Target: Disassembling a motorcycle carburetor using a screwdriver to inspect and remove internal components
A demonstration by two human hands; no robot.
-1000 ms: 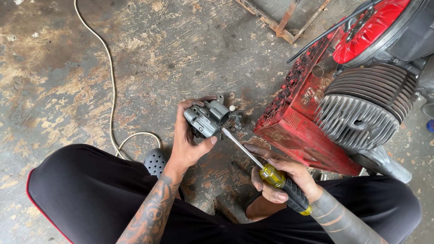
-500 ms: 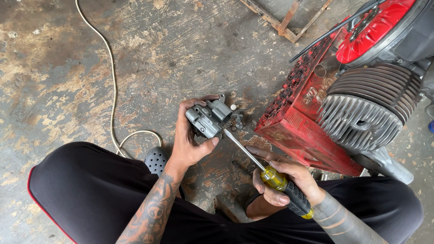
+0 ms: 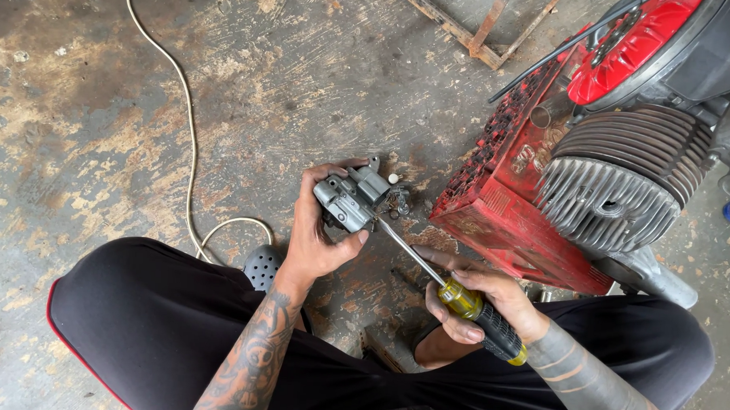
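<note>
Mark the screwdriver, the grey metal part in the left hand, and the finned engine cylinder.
screwdriver (image 3: 481,312): head view, on the yellow-and-black handle.
grey metal part (image 3: 347,203): head view, on its upper body.
finned engine cylinder (image 3: 625,178): head view, on the middle fins.

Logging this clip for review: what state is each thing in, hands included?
Left hand: closed around the grey metal part.
Grey metal part: held above the floor, screwdriver tip against it.
Right hand: gripping the screwdriver handle.
Screwdriver: slanted, shaft pointing up-left.
Finned engine: resting on the red crate.
Red crate: on the floor.
White cable: lying slack on the concrete floor.
</note>
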